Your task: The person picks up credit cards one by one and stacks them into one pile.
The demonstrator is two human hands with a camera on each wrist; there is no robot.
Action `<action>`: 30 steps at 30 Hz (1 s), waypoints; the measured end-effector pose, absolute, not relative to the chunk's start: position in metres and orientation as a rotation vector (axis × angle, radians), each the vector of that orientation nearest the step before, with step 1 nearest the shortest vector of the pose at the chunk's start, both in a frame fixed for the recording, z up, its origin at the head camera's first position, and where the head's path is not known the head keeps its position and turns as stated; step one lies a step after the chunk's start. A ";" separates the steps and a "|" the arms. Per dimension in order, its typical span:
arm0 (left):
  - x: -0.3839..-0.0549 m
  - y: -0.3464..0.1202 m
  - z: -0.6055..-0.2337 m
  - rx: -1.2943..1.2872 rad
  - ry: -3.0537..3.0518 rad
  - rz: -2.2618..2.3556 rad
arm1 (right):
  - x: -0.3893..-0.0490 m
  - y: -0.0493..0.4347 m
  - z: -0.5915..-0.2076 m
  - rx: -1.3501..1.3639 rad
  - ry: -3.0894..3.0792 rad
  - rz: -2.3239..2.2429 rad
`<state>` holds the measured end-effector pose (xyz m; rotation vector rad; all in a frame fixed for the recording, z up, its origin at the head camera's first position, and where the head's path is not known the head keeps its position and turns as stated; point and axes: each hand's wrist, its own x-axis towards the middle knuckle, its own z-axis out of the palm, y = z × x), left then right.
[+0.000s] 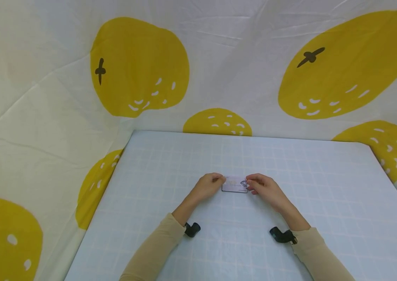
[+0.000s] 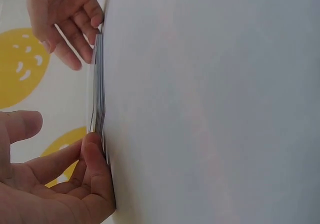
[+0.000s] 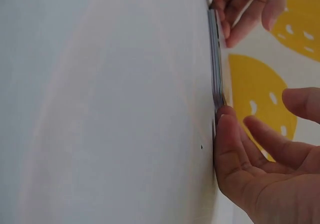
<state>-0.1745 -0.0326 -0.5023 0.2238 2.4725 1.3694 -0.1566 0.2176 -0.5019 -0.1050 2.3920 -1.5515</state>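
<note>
A thin stack of cards (image 1: 233, 186) lies flat on the table, a pale picture with a dark figure on its top card. My left hand (image 1: 210, 185) is at the stack's left end, and my right hand (image 1: 264, 188) is at its right end. Seen edge-on in the left wrist view, the layered card edges (image 2: 99, 88) run between both hands. Fingertips (image 2: 92, 140) of the left hand touch the near end there, its thumb raised apart. The right wrist view likewise has the right hand's fingertips (image 3: 227, 118) against the stack, thumb lifted away.
The table (image 1: 170, 156) wears a pale checked cover. Behind it and along the left hangs a white cloth (image 1: 219, 70) printed with large yellow fruit. Black wrist cameras (image 1: 193, 230) sit by both sleeve cuffs, close over the table.
</note>
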 end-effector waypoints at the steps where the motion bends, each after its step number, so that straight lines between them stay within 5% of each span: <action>1: -0.174 -0.032 -0.502 0.226 2.475 1.365 | -0.156 0.218 -0.502 -0.106 2.398 -1.546; 30: -0.169 -0.040 -0.502 0.180 2.480 1.339 | -0.151 0.215 -0.505 -0.134 2.443 -1.510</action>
